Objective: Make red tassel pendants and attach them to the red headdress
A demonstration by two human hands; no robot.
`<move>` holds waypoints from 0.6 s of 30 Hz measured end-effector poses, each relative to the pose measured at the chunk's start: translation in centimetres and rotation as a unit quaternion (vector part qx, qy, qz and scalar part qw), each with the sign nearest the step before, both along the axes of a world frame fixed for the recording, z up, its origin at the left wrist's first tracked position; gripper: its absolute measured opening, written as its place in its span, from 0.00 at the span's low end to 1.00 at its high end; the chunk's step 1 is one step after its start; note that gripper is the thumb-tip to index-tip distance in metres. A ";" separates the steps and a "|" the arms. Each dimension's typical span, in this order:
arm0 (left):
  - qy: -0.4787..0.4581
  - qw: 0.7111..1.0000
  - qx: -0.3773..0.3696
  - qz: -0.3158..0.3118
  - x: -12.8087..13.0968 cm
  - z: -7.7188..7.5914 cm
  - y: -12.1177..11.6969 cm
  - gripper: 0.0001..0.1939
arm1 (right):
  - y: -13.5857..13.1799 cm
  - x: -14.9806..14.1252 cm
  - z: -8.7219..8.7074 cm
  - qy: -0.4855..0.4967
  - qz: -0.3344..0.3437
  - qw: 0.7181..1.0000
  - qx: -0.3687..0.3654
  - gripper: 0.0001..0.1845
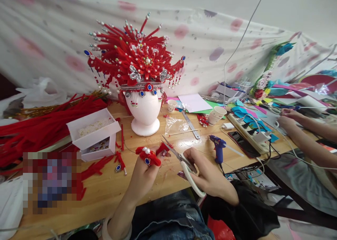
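Head view: left hand (143, 178) is pinching the red ornament (149, 156), lower centre, probably to keep it steady. Right hand (209, 175) is gripping scissors (186, 172) by the handles, lower centre-right, blades angling up-left. Foam head (143, 111), centre-left, is propping the headdress (146, 64), apparently preserving its shape.

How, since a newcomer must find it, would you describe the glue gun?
Start at the white mannequin head under the red headdress, then go right along the table to the nested paper cups. Just nearer than these, between the scissors and the phone, is the glue gun. Its dark blue pistol shape sets it apart from both.
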State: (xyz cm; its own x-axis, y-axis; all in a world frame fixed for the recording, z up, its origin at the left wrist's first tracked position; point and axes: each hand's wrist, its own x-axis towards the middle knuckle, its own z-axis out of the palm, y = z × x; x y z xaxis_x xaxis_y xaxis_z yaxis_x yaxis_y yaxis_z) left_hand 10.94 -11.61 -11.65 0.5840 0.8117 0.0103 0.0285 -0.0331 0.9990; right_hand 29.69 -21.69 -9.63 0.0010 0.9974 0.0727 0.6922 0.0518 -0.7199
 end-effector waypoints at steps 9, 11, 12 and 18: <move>0.018 1.000 0.010 0.008 -0.5 -0.3 0.4 0.13 | 0.1 -0.1 0.0 -0.028 -0.005 1.000 0.002 0.16; 0.019 1.000 0.012 0.010 -0.6 -0.3 0.5 0.12 | 0.1 0.0 -0.1 -0.033 -0.006 0.999 -0.001 0.16; 0.019 1.000 0.013 0.011 -0.7 -0.4 0.5 0.13 | 0.1 0.0 -0.2 -0.035 -0.007 0.999 -0.002 0.16; 0.013 1.000 0.009 0.019 -0.9 -0.5 0.6 0.10 | -0.2 0.3 -0.5 -0.047 -0.011 0.999 -0.011 0.18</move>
State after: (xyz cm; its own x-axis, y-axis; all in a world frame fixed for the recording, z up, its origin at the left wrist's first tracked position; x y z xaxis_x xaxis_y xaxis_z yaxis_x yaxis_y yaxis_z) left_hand 10.09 -10.97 -12.13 0.5526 0.8334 0.0099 0.0569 -0.0496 0.9971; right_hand 30.01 -21.85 -10.09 0.0178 0.9985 0.0526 0.7574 0.0209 -0.6526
